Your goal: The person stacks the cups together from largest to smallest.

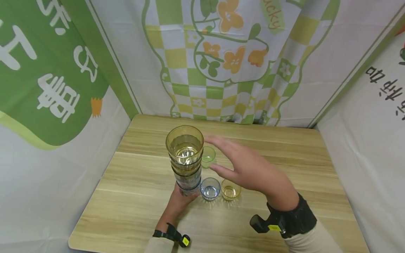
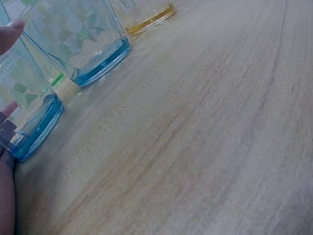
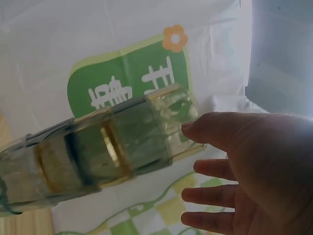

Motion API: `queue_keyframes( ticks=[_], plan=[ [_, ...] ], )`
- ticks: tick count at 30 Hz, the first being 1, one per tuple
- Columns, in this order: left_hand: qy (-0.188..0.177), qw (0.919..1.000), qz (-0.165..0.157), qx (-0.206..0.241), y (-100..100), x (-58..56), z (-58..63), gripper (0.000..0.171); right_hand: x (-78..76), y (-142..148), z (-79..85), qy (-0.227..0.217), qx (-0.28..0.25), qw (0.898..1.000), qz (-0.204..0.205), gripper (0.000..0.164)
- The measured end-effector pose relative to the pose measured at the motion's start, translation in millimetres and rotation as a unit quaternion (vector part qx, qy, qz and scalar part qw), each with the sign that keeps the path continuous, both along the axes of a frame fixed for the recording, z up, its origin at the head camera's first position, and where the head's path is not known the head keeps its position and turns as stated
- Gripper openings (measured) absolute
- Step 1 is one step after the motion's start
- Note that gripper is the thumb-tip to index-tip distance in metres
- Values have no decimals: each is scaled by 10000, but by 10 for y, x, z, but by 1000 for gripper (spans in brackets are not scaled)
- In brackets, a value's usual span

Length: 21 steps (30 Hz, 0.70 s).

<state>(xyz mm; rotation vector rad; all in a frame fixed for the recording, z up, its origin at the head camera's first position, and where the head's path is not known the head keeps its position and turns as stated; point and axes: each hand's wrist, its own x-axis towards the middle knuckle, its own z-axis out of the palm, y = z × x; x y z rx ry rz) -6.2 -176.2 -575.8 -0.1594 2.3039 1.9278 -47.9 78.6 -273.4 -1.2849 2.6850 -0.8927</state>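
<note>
1 glass stack [image 1: 186, 165], L hand [image 1: 179, 201] clamped round btm; R hand [image 1: 245, 165] spread, nr top; 3 glasses [image 1: 210, 190] right.

stacked glasses [image 3: 95, 151] blurred in right wrist view, left end cropped

The stacked cups [image 1: 186, 165] look like smooth, glossy glass; the tabletop [image 1: 316, 182], wood.

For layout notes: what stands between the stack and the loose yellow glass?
A blue glass stands between stack and yellow glass, in head and left wrist views.
</note>
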Motion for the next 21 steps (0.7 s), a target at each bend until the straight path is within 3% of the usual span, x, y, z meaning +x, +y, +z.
queue_keyframes(
  ticks=[6, 10, 15, 21],
  plan=[
    [-172, 9993, 55, -335, 14, 1, 8, 101, 6, 133, -407, -182, 287, 9992, -214, 53],
    [-148, 9987, 90, -477, 10, 1, 1, 100, 18, 209, -754, -521, 506, 9956, -592, 52],
    [-132, 9992, 90, -359, 6, 3, -12, 102, 39, 285, -1180, -907, 489, 9883, -1122, 54],
    [-91, 9996, 69, -243, 6, 12, -12, 100, 39, 355, -1591, -1038, 475, 9832, -1426, 52]
  ],
)
